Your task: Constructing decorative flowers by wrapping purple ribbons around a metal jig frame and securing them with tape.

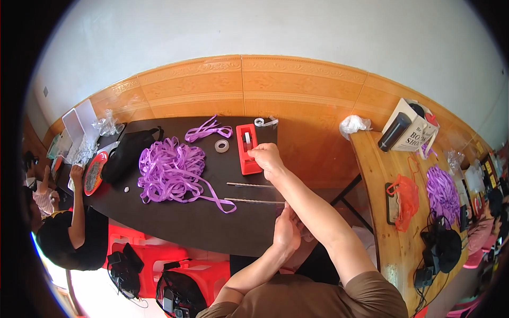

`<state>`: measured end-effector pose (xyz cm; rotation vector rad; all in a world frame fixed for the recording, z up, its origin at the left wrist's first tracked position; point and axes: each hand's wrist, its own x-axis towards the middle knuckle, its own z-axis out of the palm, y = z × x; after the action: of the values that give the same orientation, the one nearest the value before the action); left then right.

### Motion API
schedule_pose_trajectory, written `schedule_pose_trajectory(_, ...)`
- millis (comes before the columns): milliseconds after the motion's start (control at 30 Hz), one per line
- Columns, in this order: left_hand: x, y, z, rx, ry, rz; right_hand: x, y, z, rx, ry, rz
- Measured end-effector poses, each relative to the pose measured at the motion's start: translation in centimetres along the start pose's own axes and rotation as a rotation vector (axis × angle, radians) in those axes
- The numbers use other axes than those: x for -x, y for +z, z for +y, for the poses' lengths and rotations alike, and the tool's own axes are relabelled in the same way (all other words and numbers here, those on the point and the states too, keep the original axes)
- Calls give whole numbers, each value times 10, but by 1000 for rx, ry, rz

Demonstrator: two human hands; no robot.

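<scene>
My right hand [269, 161] reaches across the dark table, its fingers closed on the side of a red tape dispenser [252, 168]. A roll of tape [247, 139] sits inside the dispenser; any strip between my fingertips is too small to see. Below it, my left hand [287, 233] is at the table's right edge, its fingers pressed together and partly hidden by my right forearm. Its fingertips are by the end of a thin rod [254, 201]; what it holds is unclear. A second thin rod [249, 185] runs parallel. Left of these lies a tangled heap of purple ribbon [170, 168].
Near the dispenser lie a loose tape roll [221, 146], another roll [259, 122] and a small ribbon bundle [208, 130]. A person's arm [77, 212] rests at the left by a red plate [96, 174]. The wooden table [387, 249] at right bears an orange bag [405, 199] and more ribbon.
</scene>
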<state>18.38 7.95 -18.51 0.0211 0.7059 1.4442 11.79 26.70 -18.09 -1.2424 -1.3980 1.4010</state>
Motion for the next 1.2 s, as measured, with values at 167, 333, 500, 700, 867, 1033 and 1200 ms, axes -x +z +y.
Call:
schedule_pose_trajectory(167, 1, -3, 2, 11, -9, 28, 27, -4, -15, -273, 0, -90)
schedule_pose_trajectory(333, -2, -8, 0, -69, -8, -30, 47, 1, -1, -202, -80, -52)
schedule_pose_trajectory(500, -3, -7, -5, -76, -36, -19, 44, -2, 29, 42, -255, 107)
schedule_pose_trajectory(700, -6, -13, -5, -71, -67, 52, 55, 1, 23, 136, -334, 137)
schedule_pose_trajectory(867, 0, -5, -1, 26, -33, 92, 55, 4, 23, 42, -353, 124)
schedule_pose_trajectory(1033, -3, -5, -4, 11, -15, -19, 41, -3, 36, 67, -460, 170)
schedule_pose_trajectory(1200, -19, -27, -12, -25, 5, -10, 46, -55, 15, -27, -39, -319)
